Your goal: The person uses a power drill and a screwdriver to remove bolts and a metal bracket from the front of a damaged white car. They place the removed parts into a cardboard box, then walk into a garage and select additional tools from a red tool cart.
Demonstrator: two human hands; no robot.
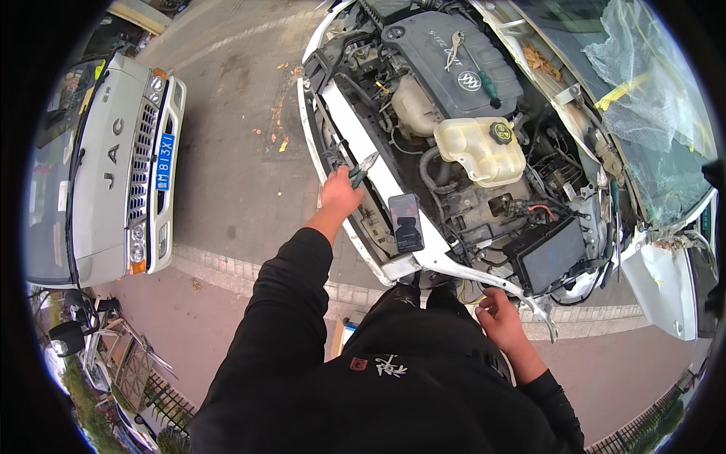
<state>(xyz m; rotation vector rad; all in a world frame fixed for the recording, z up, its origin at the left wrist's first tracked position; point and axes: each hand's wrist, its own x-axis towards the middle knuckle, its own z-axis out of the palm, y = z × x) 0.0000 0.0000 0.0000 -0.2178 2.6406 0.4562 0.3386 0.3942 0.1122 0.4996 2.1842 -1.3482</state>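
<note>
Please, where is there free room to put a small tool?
Bare ground lies between the pale truck and the white car; the engine cover is bare between its round cap and the silver pliers. Crowded: around the pale tank, the dark hose and the phone.

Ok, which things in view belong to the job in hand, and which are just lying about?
Likely part of the job:
green-handled pliers, in the left hand
white crossbar, beside the pliers
green-handled screwdriver and silver hand tool, resting on the engine cover

Probably just lying about:
phone, on the crossbar
dry leaves, on the car
</note>
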